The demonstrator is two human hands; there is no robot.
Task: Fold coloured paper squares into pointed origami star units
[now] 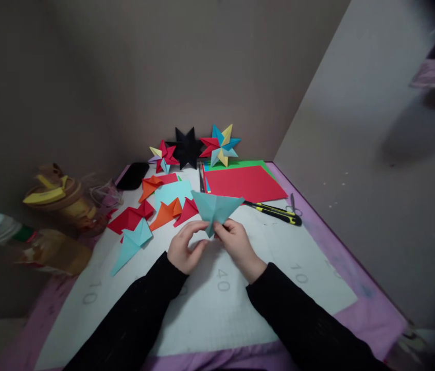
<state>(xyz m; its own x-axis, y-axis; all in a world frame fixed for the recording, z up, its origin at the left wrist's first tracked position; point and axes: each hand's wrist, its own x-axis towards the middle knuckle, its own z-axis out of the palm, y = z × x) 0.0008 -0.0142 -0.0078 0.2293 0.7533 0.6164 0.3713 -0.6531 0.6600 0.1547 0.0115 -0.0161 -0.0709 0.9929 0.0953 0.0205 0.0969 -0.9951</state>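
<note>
Light blue folded paper (217, 206) up above the table (221, 319), midway between its side edges; lower point pinched in the right hand's (236, 245) grip, wide part fanning out beyond the fingertips toward the far edge. Left hand (188, 247) at the paper's left side, fingers curled, index tip at its lower edge, thumb apart; cannot tell whether that grip bears on it. Red sheet (246, 184) behind, toward the far right corner.

Dim rm w/ gray-brn back wall (186, 67), paler R wall (356, 154), pink-covered tbl (379, 319).
</note>
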